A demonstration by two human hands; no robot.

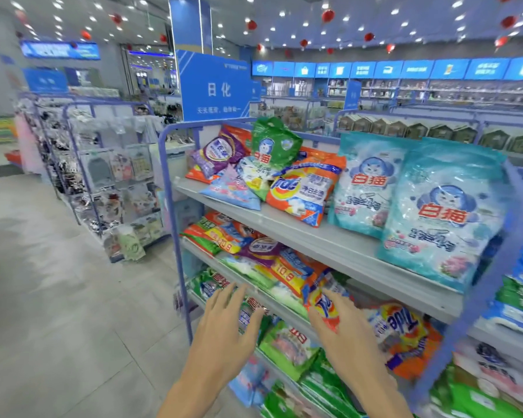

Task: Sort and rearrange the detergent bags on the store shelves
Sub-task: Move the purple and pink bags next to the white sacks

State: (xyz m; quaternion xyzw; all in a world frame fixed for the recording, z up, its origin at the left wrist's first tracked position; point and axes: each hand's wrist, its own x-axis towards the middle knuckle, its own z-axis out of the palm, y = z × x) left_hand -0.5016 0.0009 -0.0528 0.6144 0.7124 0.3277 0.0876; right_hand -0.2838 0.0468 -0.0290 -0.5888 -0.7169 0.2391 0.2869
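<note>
Top shelf (329, 239) as landmark.
- On it, right end: two pale-blue cat bags (435, 212) upright.
- Left end: heap of green bag (272, 143), purple bag (221, 152) and big orange Tide bag (302, 194), tilted.
- Behind it: blue sign (215, 89).
- Below it: crowded lower tiers, bags overlapping.
- Left hand (224, 321) below it: fingers spread, holding nothing.
- Right hand (344, 327) against small orange bag (322, 303); grip unclear, blurred.
- Far left: wire rack (115, 182).

Bright, even light pours from rows of small ceiling spotlights (305, 24) above me. Glare glints on the pale blue bags (435, 212). My left hand (224, 321) and right hand (341, 322) look soft with blur, and the shelf frame (449, 336) bends and smears at the right edge.
</note>
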